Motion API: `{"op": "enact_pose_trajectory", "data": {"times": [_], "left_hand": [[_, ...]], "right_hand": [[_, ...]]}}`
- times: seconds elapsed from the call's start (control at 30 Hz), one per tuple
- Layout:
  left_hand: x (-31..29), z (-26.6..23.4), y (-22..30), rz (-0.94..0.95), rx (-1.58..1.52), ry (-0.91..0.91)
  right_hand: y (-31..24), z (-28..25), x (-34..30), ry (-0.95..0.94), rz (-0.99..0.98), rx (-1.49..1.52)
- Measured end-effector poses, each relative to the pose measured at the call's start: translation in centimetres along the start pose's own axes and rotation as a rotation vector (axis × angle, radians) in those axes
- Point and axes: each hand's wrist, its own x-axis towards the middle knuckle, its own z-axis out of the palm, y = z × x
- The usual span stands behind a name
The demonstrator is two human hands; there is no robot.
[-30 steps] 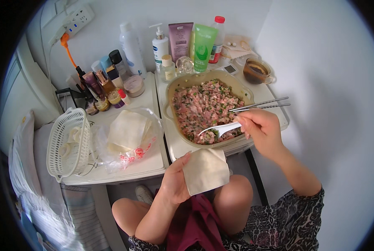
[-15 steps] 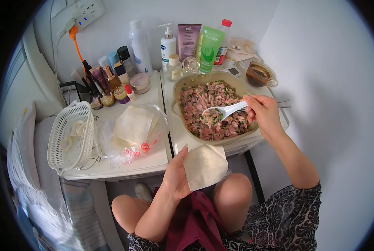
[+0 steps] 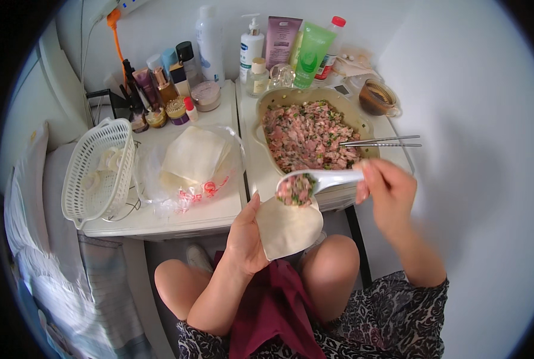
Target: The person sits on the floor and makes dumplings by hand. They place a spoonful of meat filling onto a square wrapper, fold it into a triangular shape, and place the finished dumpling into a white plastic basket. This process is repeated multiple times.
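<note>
My left hand [image 3: 247, 242] holds a pale square dough wrapper [image 3: 290, 230] over my lap, the thumb along its left edge. In my right hand [image 3: 388, 192] is the handle of a white spoon [image 3: 334, 179]. A lump of minced meat with chopped greens [image 3: 296, 189] fills the spoon's bowl, just over the wrapper's far edge. Beyond it stands a beige basin [image 3: 266, 121] of the same filling [image 3: 315, 133], with a pair of metal chopsticks [image 3: 392, 142] resting across its right side. More wrappers [image 3: 196, 154] lie stacked on a clear plastic bag [image 3: 150, 190] to the left.
A white plastic basket [image 3: 102, 173] stands at the table's left end. Bottles, jars and tubes [image 3: 177, 78] line the back by the wall. A brown glass cup [image 3: 379, 99] sits right of the basin. The wall is close on my right.
My right hand has lifted the loaded spoon out of the basin and brought it toward me, over the wrapper. My left hand still holds the wrapper. The view has shifted slightly.
</note>
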Motion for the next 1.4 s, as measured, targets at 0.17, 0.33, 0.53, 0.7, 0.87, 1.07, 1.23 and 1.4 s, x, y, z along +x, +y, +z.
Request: {"op": "enact_pose_trajectory", "data": {"times": [0.17,0.33,0.53,0.7,0.87,1.07,1.23,1.4], "left_hand": [[-1.0,-0.1,0.1,0.007,-0.109,-0.048],[-1.5,-0.1,0.2,-0.008,-0.109,-0.002],[-1.3,-0.3,0.2,0.024,-0.023,0.088],[-1.1,-0.8,0.0,0.035,0.017,0.082],[-1.4,-1.5,0.3,-0.029,-0.26,-0.125],[-1.6,0.0,-0.1,-0.012,-0.053,0.009],[-1.9,-1.1,-0.2,0.019,-0.108,-0.022],[-2.6,-0.8,-1.3,0.028,-0.143,-0.102]], "right_hand": [[1.0,-0.4,-2.4,-0.23,-0.773,-0.437],[2.1,-0.1,-3.7,-0.282,-1.029,-0.454],[1.7,0.4,-3.6,-0.246,-1.011,-0.451],[1.0,0.2,-3.1,-0.239,-1.031,-0.448],[0.1,-0.8,-3.6,-0.23,-0.985,-0.458],[0.7,-0.5,-4.7,-0.247,-0.896,-0.494],[0.2,-1.8,-2.0,0.048,-0.616,-0.694],[5.1,-3.6,1.6,-0.064,-0.792,-0.755]]}}
